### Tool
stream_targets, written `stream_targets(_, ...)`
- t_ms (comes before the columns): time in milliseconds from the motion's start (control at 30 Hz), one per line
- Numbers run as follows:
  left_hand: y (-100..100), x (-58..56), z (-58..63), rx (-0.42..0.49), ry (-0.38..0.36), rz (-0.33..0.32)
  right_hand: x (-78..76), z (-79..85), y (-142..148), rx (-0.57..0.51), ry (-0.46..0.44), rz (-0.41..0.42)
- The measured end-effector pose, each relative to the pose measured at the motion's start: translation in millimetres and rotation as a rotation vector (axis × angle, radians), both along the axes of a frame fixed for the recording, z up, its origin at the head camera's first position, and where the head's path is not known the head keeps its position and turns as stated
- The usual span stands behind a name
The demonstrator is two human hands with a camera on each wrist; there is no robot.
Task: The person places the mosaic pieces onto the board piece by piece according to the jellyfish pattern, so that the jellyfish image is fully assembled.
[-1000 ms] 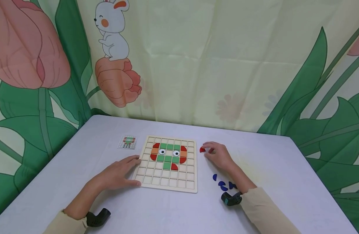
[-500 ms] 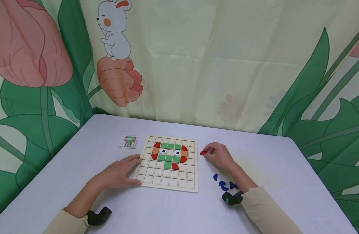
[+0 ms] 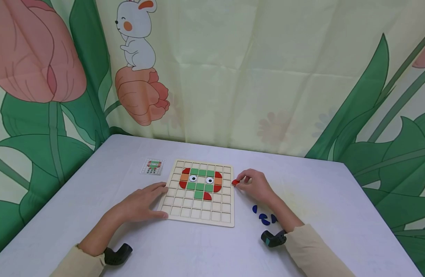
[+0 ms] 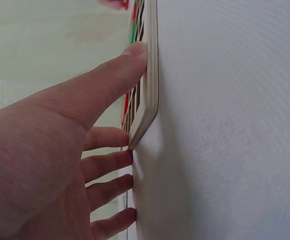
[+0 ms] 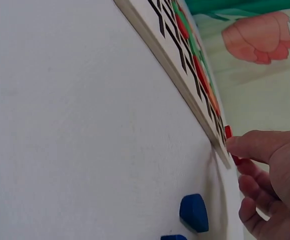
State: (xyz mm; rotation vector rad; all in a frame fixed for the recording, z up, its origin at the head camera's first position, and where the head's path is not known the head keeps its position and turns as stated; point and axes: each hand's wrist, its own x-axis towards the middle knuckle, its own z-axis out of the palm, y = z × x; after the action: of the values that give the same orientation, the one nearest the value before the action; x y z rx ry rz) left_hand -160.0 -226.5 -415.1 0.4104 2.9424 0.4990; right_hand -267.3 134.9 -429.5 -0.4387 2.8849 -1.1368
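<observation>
A wooden grid board [image 3: 217,217] lies on the table, with green, red and orange pieces and two eye pieces set in its cells. My left hand [image 3: 140,204] rests at the board's left side, thumb on the near corner and straight fingers along the edge; the left wrist view has the thumb [image 4: 135,50] pressed on the rim. My right hand [image 3: 255,185] pinches a red quarter-round piece [image 3: 235,182] between thumb and fingers, right at the board's right edge. In the right wrist view, part of the red piece [image 5: 228,131] shows past the thumb.
Several dark blue pieces [image 3: 263,216] lie on the table near my right wrist. A small pattern card [image 3: 152,166] lies beyond the board's left side, printed with a similar coloured figure. A printed curtain [image 3: 216,77] hangs behind the table.
My right hand has turned the red piece and moved it slightly left and nearer, up to the board's edge. The left hand has stayed at the board.
</observation>
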Motion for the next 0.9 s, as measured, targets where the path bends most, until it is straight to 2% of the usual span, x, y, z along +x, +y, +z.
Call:
stream_targets(267,-0.1,-0.2,-1.4,-0.004,0.006,-0.002,12.3,5.2,-19.5,-0.031,0.038,0.117)
stream_targets(667,0.7,-0.5,-1.1,0.003,-0.005,-0.002,30.3,4.5,-53.5,-0.098,0.014,0.257)
stream_targets(900,0.3,0.0,-2.2,0.003,0.001,-0.005,36.7,4.7,-70.2,-0.086,0.024,0.314)
